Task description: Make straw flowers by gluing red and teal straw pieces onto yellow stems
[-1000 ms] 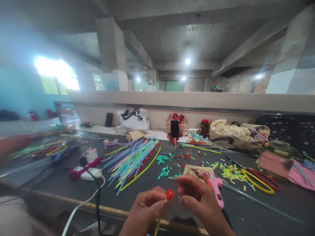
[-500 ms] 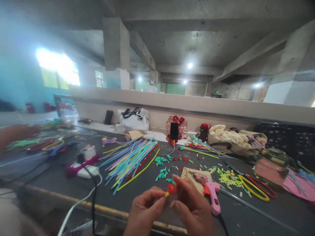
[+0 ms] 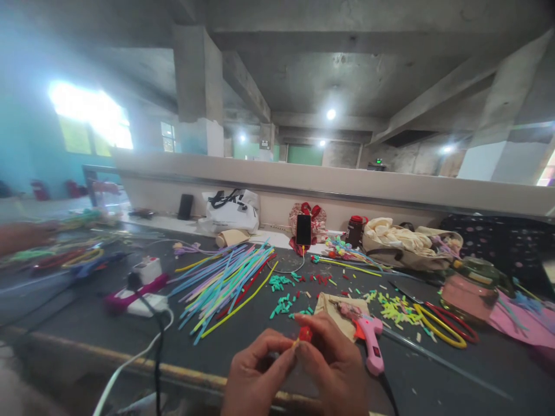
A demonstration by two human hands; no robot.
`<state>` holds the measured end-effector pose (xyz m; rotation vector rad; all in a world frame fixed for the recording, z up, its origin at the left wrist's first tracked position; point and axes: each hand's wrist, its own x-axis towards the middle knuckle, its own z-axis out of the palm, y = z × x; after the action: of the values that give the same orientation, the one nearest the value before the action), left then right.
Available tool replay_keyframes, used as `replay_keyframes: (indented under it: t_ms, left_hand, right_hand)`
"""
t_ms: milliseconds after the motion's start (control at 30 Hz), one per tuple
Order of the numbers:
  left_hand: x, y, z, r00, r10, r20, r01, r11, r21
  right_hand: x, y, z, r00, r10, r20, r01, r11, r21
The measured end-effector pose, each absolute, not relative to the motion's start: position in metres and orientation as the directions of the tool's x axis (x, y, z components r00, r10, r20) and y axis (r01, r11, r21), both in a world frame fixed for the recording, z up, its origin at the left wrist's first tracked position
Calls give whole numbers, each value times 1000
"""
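My left hand (image 3: pixel 256 372) and my right hand (image 3: pixel 333 367) meet at the near edge of a dark table (image 3: pixel 477 370). Together their fingertips pinch a small red flower-shaped piece (image 3: pixel 304 334) on a thin yellow stem; the stem is mostly hidden by my fingers. A pink glue gun (image 3: pixel 369 341) lies just right of my right hand, on a scrap of brown paper (image 3: pixel 332 305).
A fan of coloured straws (image 3: pixel 225 280) lies left of centre, with green, red and yellow cut bits (image 3: pixel 284 294) scattered behind my hands. A power strip with cables (image 3: pixel 139 292) sits left. Phone (image 3: pixel 303 230), bags and a jar (image 3: pixel 470 286) line the back. Another person's arm (image 3: pixel 21 237) shows at far left.
My hands have closed in tighter round the red piece and sunk slightly lower in the view. The camera has shifted a little; the things on the table have not moved.
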<state>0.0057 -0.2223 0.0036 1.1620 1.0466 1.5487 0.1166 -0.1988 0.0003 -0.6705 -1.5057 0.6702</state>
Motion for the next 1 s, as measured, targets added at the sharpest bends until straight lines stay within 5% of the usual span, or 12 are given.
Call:
replay_keyframes:
  t_ms: [833, 1000]
  left_hand:
    - [5, -220, -3, -115, 976, 186, -108, -199, 974]
    - [4, -223, 2, -125, 984, 125, -155, -144, 977]
  right_hand:
    - [123, -197, -1, -103, 836, 538, -60, 535, -843]
    - [126, -196, -3, -135, 904, 406, -179, 381, -907]
